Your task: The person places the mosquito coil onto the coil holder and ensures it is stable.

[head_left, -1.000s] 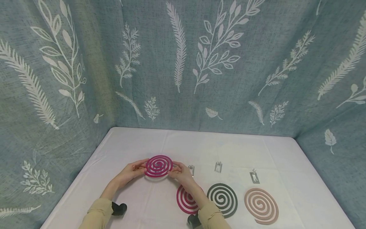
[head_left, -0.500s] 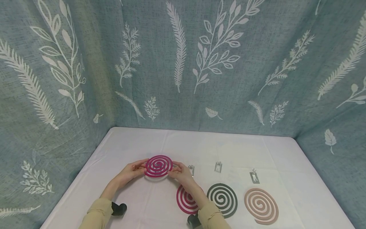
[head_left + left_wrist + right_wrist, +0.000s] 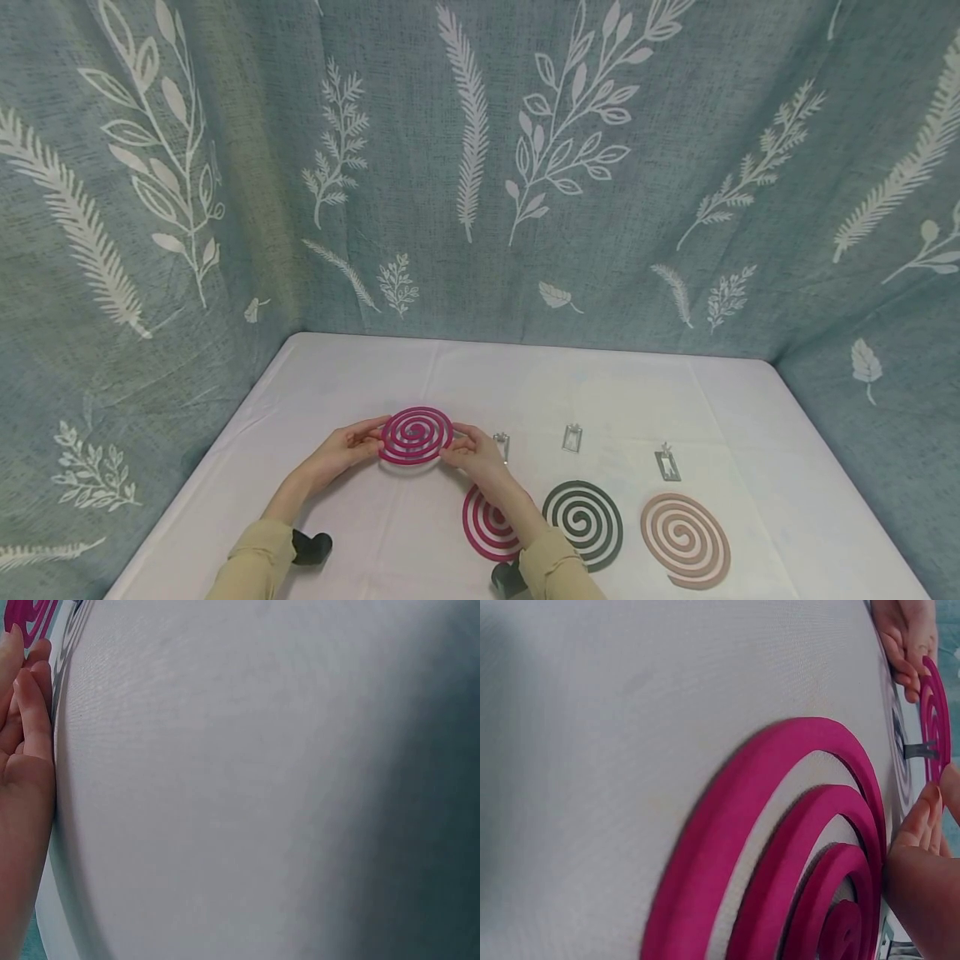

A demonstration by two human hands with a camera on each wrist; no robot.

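Note:
A magenta mosquito coil (image 3: 417,433) is held level just above the white table, with its shadow beneath. My left hand (image 3: 341,450) pinches its left edge between thumb and fingers. On the opposite edge, my right hand (image 3: 480,457) pinches it the same way. Under the middle of the coil, the right wrist view shows a small metal coil stand (image 3: 919,751) reaching up to it. Only a corner of the coil (image 3: 30,619) enters the left wrist view.
A second magenta coil (image 3: 467,525) lies partly under my right forearm. To its right lie a dark green coil (image 3: 580,520) and a tan coil (image 3: 681,532). Behind them are small metal stands (image 3: 659,465), one partly hidden by my right hand. A patterned curtain (image 3: 420,167) surrounds the table.

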